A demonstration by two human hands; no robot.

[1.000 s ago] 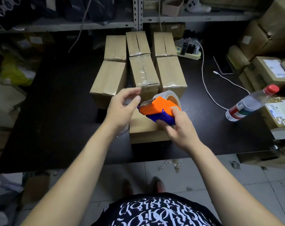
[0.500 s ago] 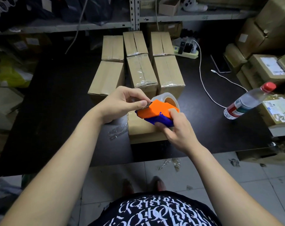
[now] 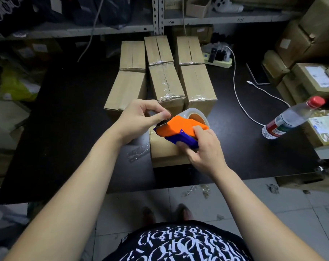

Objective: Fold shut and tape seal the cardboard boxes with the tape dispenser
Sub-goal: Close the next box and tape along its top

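Boxes, tops taped, behind tape dispenser

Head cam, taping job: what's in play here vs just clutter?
In play: tape dispenser, held by the right hand, left hand pinching at its front end; nearest box beneath it; six boxes behind.
Lying about: water bottle, phone, white cable, power strip.

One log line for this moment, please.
right hand: grips tape dispenser | left hand: pinches at its blade end | nearest box: beneath dispenser
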